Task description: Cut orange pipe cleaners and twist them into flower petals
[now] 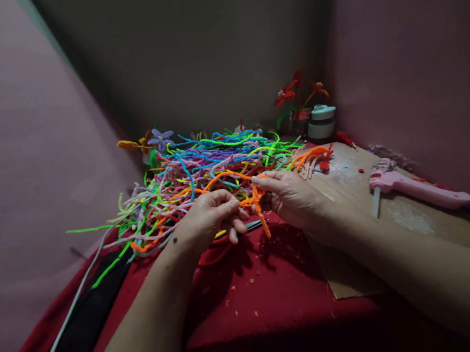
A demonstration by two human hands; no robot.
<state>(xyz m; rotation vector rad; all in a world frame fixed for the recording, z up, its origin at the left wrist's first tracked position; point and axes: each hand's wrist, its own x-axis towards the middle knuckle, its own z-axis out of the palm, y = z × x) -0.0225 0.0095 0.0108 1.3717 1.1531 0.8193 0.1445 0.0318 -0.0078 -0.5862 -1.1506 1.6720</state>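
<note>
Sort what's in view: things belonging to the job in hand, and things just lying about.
Belonging, as far as I can judge:
orange fuzzy stem, held in the right hand, with the left hand close by
multicoloured stem pile, probably the supply
scissors, untouched near the hands

Apparently lying about:
pink glue gun on the brown board
lidded container
purple flower

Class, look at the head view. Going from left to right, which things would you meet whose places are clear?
Flat black long object → purple fuzzy five-petalled flower → person's bare left hand → person's bare right hand → rounded container with mint-green lid → pink plastic glue gun.
</note>
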